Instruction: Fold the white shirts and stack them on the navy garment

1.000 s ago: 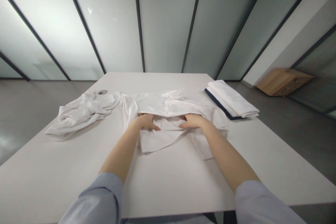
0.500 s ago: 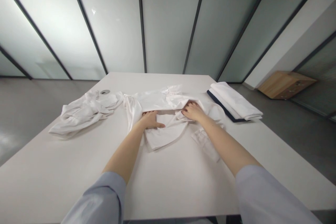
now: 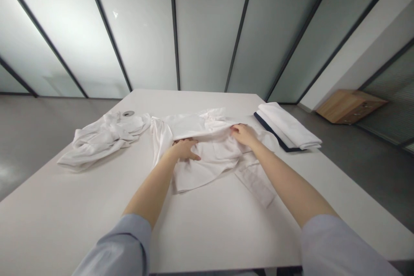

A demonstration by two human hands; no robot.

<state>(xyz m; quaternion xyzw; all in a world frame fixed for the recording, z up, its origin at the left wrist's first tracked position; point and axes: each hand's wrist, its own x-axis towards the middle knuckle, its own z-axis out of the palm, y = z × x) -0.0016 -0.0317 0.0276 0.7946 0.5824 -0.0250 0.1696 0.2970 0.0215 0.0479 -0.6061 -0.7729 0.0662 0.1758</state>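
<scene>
A white shirt (image 3: pixel 203 171) lies rumpled across the middle of the table, one long sleeve (image 3: pixel 258 185) trailing toward me on the right. My left hand (image 3: pixel 185 150) rests on the shirt with its fingers spread, the fingertips partly under a fold. At the right end of that fold, my right hand (image 3: pixel 243 134) is closed, thumb and fingers pinching the cloth. Between both hands the upper layer of the shirt forms a raised edge over the lower part.
To the left is a crumpled heap of white clothing (image 3: pixel 103 140). Folded white cloths (image 3: pixel 287 125) lie on a dark folded cloth (image 3: pixel 261 121) at the right. A round grommet (image 3: pixel 128 113) sits in the white table (image 3: pixel 223 237). Beyond stand frosted panels and a wooden cabinet (image 3: pixel 351 106).
The shirt's near part has spread toward me, and the sleeve lies straighter. My right hand has shifted slightly right and now pinches the fold's edge. My left hand has barely moved.
</scene>
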